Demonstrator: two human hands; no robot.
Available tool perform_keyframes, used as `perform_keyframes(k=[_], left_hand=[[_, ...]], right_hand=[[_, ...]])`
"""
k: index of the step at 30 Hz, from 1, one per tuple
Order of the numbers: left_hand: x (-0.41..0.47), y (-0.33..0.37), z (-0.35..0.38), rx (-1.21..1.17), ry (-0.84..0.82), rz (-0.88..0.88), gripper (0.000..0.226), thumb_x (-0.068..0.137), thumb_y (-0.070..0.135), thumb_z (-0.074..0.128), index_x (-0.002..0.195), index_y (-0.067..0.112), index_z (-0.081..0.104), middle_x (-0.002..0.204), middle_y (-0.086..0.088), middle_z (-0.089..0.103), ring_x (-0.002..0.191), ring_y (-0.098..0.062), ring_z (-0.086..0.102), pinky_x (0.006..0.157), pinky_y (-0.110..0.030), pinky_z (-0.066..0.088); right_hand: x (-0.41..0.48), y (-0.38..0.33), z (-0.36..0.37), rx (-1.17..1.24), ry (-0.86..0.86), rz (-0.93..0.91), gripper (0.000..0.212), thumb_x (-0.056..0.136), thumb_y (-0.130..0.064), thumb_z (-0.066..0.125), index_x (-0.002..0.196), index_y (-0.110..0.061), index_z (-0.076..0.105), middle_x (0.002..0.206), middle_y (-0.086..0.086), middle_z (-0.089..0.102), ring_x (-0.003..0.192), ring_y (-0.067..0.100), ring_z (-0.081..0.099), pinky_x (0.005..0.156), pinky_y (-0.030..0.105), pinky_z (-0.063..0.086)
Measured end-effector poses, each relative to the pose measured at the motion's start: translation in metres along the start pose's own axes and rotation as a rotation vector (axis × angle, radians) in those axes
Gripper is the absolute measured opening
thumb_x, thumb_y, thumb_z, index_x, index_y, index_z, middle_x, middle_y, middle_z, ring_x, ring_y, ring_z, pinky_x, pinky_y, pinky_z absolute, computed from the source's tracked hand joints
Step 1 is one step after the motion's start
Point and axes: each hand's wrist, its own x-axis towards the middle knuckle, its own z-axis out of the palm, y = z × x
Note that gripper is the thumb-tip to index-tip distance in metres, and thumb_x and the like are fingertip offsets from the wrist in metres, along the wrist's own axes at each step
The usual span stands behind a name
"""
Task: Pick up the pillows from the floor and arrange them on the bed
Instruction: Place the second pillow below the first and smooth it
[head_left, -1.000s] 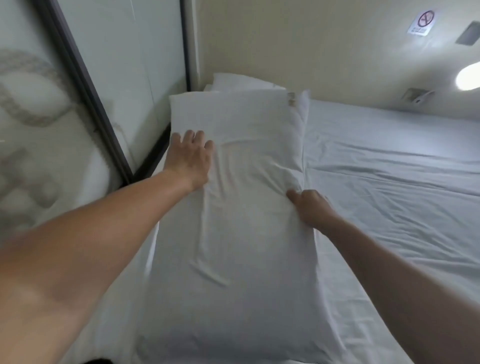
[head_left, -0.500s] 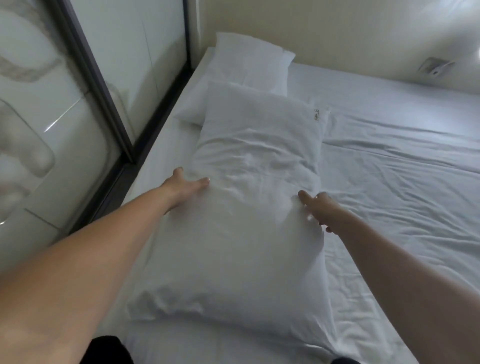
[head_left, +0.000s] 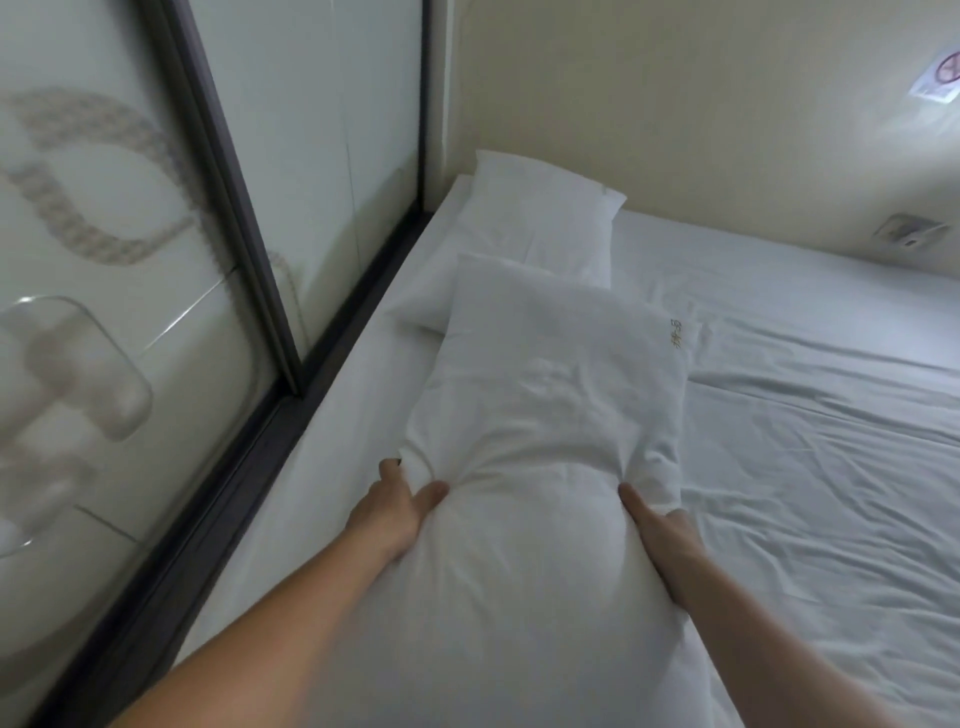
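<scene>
A long white pillow (head_left: 545, 415) lies lengthwise on the white bed (head_left: 810, 467), along its left side. My left hand (head_left: 395, 506) grips its left edge, bunching the cloth. My right hand (head_left: 660, 525) presses into its right edge, thumb on top, fingers tucked under the fabric. A small gold embroidered mark sits at the pillow's far right corner. A second white pillow (head_left: 540, 218) lies behind it in the bed's far left corner, partly covered by the first one's far end.
A frosted glass partition with a dark frame (head_left: 291, 395) runs along the bed's left side. A beige wall (head_left: 675, 119) closes off the head end, with a socket (head_left: 906, 234) and a sticker (head_left: 943, 85). Wrinkled sheet spreads to the right.
Both hands slid back along the pillow toward me and squeezed in on its sides, so its middle is now pinched and bunched. The pillow's far end sits against the second pillow.
</scene>
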Motion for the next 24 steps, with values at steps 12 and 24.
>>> perform_keyframes(k=[12, 24], left_hand=[[-0.063, -0.077, -0.062, 0.05, 0.159, 0.079, 0.056, 0.089, 0.052, 0.05, 0.126, 0.012, 0.036, 0.131, -0.017, 0.055, 0.115, -0.036, 0.055, 0.088, -0.04, 0.042], [-0.078, -0.11, -0.041, 0.082, 0.194, -0.045, 0.079, 0.089, 0.06, 0.042, 0.15, 0.02, 0.013, 0.152, -0.02, 0.028, 0.132, -0.041, 0.038, 0.107, -0.047, 0.032]], right_hand=[[-0.117, 0.024, 0.037, -0.094, -0.041, -0.052, 0.088, 0.07, -0.078, 0.049, 0.125, -0.01, 0.043, 0.116, 0.016, 0.059, 0.096, 0.034, 0.057, 0.081, 0.04, 0.044], [-0.124, 0.023, 0.03, -0.245, -0.042, -0.047, 0.085, 0.083, -0.068, 0.045, 0.14, -0.008, 0.031, 0.137, 0.024, 0.045, 0.12, 0.043, 0.048, 0.09, 0.044, 0.041]])
